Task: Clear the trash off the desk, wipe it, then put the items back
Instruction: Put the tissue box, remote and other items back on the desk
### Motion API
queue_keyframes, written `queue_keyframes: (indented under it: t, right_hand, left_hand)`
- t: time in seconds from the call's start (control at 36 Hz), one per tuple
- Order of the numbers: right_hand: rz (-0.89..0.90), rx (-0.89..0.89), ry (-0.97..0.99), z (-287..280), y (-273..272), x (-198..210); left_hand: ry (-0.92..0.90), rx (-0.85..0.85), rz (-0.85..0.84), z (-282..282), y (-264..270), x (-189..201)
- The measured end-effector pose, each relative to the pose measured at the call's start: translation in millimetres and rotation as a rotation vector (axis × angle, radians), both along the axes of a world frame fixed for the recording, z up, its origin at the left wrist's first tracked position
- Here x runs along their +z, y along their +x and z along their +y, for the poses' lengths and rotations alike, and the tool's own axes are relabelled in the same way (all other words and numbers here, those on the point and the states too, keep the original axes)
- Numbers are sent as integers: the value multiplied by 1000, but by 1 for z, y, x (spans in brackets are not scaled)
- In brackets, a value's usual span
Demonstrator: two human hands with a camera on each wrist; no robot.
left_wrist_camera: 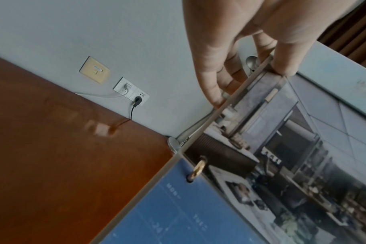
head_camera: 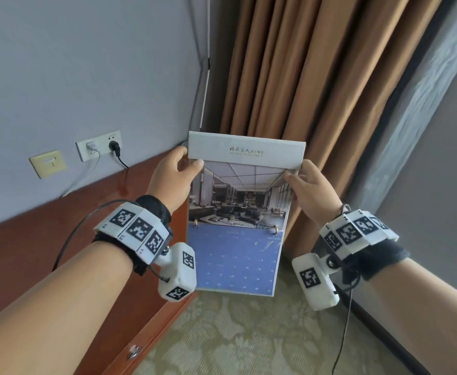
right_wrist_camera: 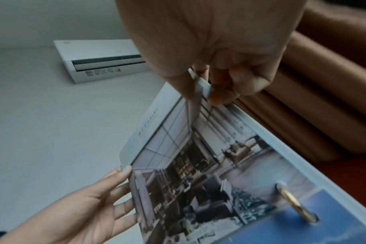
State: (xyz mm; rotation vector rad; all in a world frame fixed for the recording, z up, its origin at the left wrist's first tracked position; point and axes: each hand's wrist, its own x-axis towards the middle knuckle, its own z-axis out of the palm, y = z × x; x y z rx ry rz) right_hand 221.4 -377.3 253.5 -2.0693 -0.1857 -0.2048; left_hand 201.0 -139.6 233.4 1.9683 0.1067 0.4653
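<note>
A desk calendar (head_camera: 238, 212) with a room photo on its upper page, a blue date grid below and two brass rings is held up in the air past the desk's right end. My left hand (head_camera: 178, 171) pinches its upper left edge, thumb on the front and fingers behind. My right hand (head_camera: 303, 182) pinches the upper right edge of the photo page. In the left wrist view the calendar (left_wrist_camera: 272, 156) edge sits between thumb and fingers. The right wrist view shows the calendar (right_wrist_camera: 209, 165) with both hands on it. The reddish wooden desk (head_camera: 46, 239) lies below left.
Wall sockets (head_camera: 99, 145) with a white and a black plug sit above the desk's back edge, a beige plate (head_camera: 47, 163) beside them. Brown curtains (head_camera: 303, 77) hang behind the calendar. Patterned carpet (head_camera: 235, 334) lies below. An air conditioner (right_wrist_camera: 102, 61) hangs on the wall.
</note>
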Motion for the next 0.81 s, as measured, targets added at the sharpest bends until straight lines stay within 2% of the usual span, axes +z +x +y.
queue_keyframes:
  t: [0.17, 0.33, 0.58, 0.81]
  right_hand:
    - [-13, 120, -66, -8, 102, -4]
    - [-44, 233, -99, 13, 189, -4]
    - [15, 392, -98, 70, 286, -34]
    - [38, 434, -153, 121, 360, -46]
  left_hand:
    - [-60, 109, 17, -9, 71, -6]
    - [-138, 234, 5, -3, 121, -4]
    - [-158, 341, 14, 42, 189, -26]
    - [-206, 371, 36, 87, 251, -37]
